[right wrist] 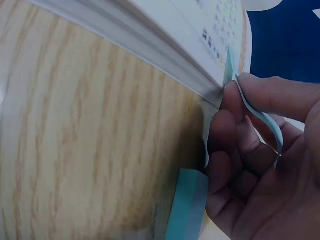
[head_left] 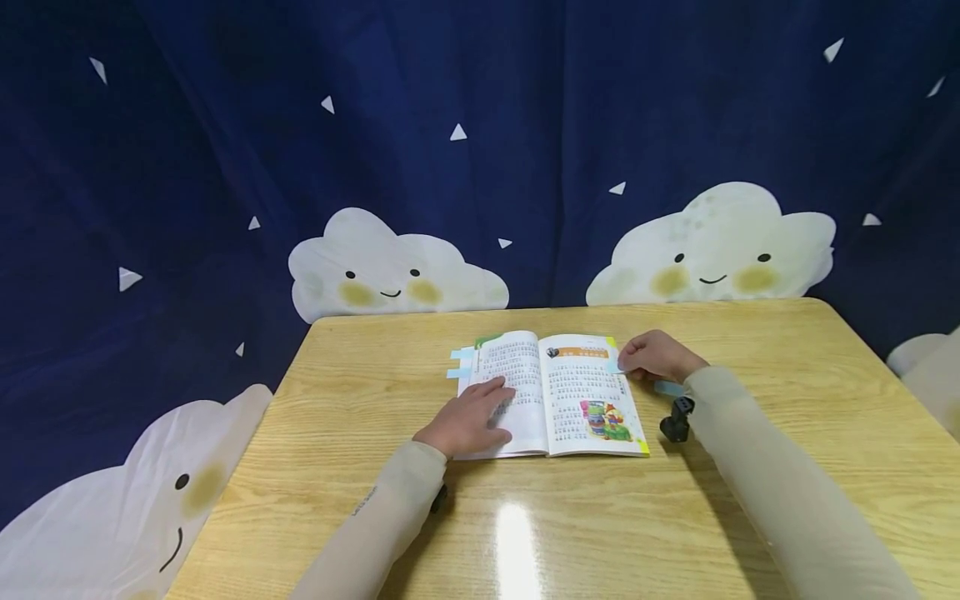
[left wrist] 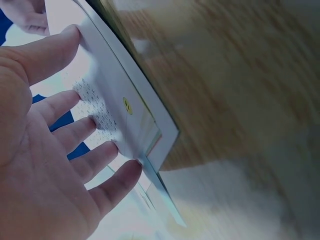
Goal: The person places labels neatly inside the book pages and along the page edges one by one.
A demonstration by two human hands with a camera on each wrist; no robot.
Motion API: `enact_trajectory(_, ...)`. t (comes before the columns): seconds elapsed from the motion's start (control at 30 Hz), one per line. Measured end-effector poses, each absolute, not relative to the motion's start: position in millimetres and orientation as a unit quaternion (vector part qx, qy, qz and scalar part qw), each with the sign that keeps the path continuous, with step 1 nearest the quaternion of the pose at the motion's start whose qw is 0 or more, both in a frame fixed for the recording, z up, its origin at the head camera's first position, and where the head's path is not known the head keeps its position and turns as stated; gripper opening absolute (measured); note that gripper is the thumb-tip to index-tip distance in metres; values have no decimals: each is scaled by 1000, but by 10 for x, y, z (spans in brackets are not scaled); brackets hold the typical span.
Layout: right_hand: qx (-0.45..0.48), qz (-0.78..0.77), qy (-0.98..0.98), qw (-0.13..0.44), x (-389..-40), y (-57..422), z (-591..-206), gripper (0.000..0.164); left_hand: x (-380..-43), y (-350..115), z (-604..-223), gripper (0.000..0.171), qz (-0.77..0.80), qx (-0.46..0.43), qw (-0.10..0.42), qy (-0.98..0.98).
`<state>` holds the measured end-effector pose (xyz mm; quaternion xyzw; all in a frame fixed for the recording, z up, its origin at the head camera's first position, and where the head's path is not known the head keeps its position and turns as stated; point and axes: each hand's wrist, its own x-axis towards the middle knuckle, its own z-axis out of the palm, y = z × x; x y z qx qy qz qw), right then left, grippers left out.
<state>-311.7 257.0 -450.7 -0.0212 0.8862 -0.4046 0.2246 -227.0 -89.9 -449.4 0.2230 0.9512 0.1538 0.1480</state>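
An open book (head_left: 577,385) lies on the table, printed text on both pages and a colourful picture at the lower right. My left hand (head_left: 471,417) rests on the left page with spread fingers; in the left wrist view its fingertips (left wrist: 131,170) are at the paper. At the right page's outer edge, my right hand (head_left: 654,354) pinches a pale blue sticky strip (right wrist: 267,121) between thumb and finger. One end of that strip overlaps the page, while the other curls back toward the palm. Close under the right hand lies a blue sticky-note pad (right wrist: 184,207).
Pale blue tabs (head_left: 459,372) stick out from the book's left side. The wooden table (head_left: 360,375) reaches back to a dark blue curtain (head_left: 540,150) with cloud patterns. Black wrist cameras (head_left: 677,419) hang below the sleeves.
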Motion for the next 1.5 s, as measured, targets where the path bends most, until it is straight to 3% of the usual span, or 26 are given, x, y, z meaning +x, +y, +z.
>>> enact_trajectory(0.63, -15, -331, 922, 198, -3150, 2490, -4601, 11, -2260, -904, -4506, 65, 155, 230, 145, 950)
enact_trajectory(1.03, 15, -305, 927, 219, -3220, 2467, -4581, 13, -2275, -910, -4503, 66, 148, 229, 149, 950)
enact_trajectory(1.5, -40, -219, 961, 165, -3084, 2493, -4457, 30, -2279, -919, -4543, 67, 149, 224, 148, 952)
